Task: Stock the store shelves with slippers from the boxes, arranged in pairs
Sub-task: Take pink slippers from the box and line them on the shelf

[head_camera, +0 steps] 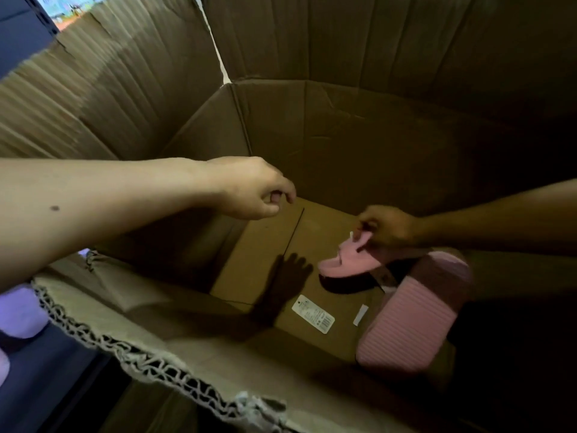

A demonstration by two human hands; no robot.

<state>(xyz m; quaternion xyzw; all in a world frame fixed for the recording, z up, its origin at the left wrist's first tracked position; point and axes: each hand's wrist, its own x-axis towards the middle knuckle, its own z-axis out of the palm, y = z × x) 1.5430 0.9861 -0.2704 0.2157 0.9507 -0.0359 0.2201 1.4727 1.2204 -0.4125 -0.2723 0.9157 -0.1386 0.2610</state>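
I look down into a large brown cardboard box (pixel 343 135). My right hand (pixel 385 228) reaches in from the right and pinches the strap of a pink slipper (pixel 346 259), which hangs just above the box floor. A second pink slipper (pixel 412 310) lies sole-up with its ribbed underside showing, at the right side of the box floor. My left hand (pixel 253 189) hovers over the middle of the box with its fingers curled loosely and nothing in it.
A white barcode label (pixel 313 314) and a small white tag (pixel 360 314) lie on the box floor. The near flap's torn corrugated edge (pixel 150 360) runs across the lower left. Tall flaps rise at the back. Purple items (pixel 22 310) show at the far left.
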